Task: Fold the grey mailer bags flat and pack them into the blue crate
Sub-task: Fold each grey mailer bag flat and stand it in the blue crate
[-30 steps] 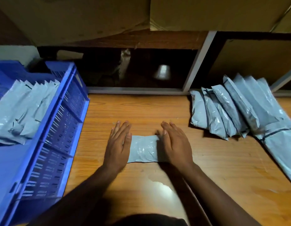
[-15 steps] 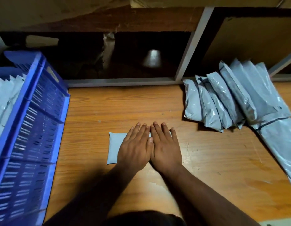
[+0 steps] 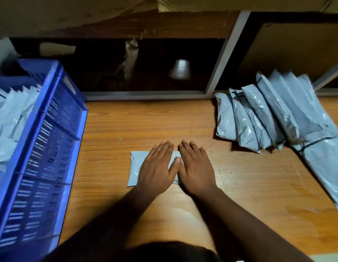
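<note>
Left hand [image 3: 157, 167] and right hand [image 3: 196, 168] lay flat, fingers straight, pressed on folded grey mailer bag [image 3: 135, 168], wooden table [image 3: 145, 121], blue crate [image 3: 50, 148] at left

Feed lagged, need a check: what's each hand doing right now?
Left hand: open, pressing flat on the folded grey mailer bag.
Right hand: open, pressing flat on the same bag.

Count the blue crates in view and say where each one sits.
1. The blue crate sits at the left edge of the wooden table, holding folded grey mailer bags. Part of it runs out of frame.
</note>
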`<state>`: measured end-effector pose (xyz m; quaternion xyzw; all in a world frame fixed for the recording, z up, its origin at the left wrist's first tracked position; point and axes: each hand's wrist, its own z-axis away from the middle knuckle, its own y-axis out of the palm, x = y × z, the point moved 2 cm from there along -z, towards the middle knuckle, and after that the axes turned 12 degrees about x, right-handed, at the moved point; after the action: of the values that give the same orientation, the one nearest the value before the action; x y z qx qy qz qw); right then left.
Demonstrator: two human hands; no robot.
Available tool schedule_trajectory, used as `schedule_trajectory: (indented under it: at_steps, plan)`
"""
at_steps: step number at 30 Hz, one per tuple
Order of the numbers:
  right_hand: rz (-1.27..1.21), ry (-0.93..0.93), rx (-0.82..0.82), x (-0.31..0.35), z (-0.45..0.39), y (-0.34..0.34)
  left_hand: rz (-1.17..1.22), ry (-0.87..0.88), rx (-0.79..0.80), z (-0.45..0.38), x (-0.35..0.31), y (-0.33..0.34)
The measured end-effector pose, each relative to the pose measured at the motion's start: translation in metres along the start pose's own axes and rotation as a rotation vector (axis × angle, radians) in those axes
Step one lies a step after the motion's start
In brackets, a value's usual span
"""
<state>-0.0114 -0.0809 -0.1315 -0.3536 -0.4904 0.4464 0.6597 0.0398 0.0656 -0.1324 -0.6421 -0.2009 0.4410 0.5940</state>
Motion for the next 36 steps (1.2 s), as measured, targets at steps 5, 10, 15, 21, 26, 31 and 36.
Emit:
schedule_trajectory:
  at_steps: [5, 10, 15, 21, 26, 31, 36]
  plan:
    - [-0.066, 0.051, -0.060, -0.016, 0.010, -0.003, -0.097, -0.122, 0.033, 0.024, 0.036, -0.008]
    - [0.010, 0.068, -0.045, -0.013, 0.005, -0.002, 0.051, -0.188, -0.004, 0.028, 0.043, -0.005]
    - [-0.035, 0.049, 0.007, -0.012, 0.006, -0.008, 0.059, -0.233, 0.077, 0.028, 0.042, -0.012]
    - [0.048, -0.026, -0.032, 0.013, -0.004, -0.025, -0.034, -0.155, 0.087, 0.013, 0.021, -0.025]
    - [0.119, -0.022, -0.017, 0.024, -0.007, 0.002, -0.072, -0.122, 0.103, 0.013, 0.018, -0.011]
    - [0.141, -0.002, -0.018, 0.023, -0.015, 0.007, -0.087, -0.111, 0.045, 0.005, 0.015, -0.009]
    - [0.111, -0.030, -0.023, 0.017, -0.011, 0.004, -0.060, -0.158, 0.103, 0.008, 0.019, -0.013]
